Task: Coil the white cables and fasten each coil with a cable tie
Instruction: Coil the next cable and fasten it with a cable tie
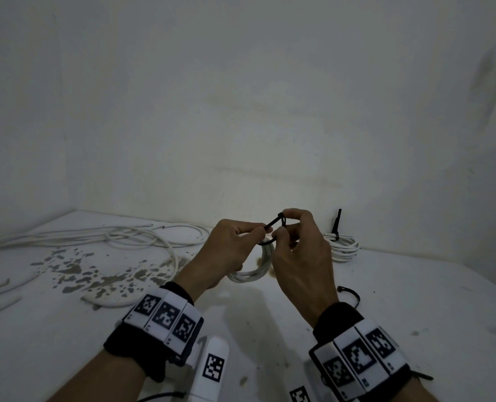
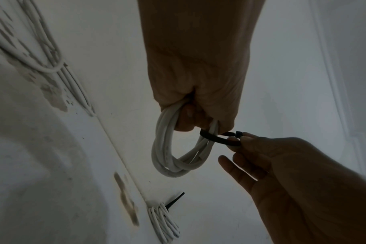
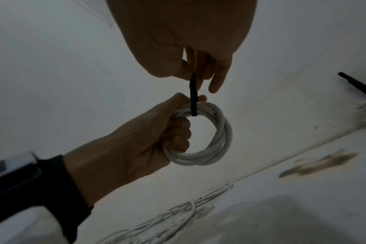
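Two hands work together above the table [image 1: 386, 285]: the left hand [image 1: 229, 250] grips the white cable coil [image 3: 205, 140] and pinches the tail of the black cable tie [image 2: 217, 139], while the right hand [image 1: 302, 256] pinches the tie's head end between thumb and forefinger. The tie already loops around the coil's strands. To finish well, I judge the tail should be drawn straight through the head while the left fingers keep all strands bunched, so none slips outside the loop. One finished coil [image 1: 342, 246] lies far right by the wall, loose white cables [image 1: 130, 236] far left, a spare tie [image 1: 349, 294] near right.
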`<state>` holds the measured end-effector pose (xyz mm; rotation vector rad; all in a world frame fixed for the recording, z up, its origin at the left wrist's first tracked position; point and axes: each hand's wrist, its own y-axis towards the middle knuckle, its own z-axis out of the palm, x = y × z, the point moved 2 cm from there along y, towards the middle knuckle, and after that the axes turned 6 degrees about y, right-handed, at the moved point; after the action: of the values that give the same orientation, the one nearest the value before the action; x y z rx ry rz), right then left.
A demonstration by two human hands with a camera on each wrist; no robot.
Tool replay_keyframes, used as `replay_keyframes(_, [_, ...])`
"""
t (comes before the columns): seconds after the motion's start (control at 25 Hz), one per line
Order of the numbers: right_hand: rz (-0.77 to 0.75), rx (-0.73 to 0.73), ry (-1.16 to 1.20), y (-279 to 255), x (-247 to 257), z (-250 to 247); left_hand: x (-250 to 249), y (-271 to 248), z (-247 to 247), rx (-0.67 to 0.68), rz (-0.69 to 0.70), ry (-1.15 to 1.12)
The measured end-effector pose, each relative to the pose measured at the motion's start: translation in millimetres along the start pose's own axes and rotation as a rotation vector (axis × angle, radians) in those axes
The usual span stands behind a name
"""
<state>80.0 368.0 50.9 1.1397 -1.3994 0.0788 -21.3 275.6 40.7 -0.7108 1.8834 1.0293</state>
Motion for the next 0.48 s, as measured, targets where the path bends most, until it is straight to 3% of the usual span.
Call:
replay_keyframes(0.16, [0.049,0.017,0.024,1,-1,1,3,1,-2,0.005,0.015,0.049])
replay_keyframes(0.48, [0.154,0.192,0.067,19,-1,-16,2,6,-14,0.039,0.148,0.233])
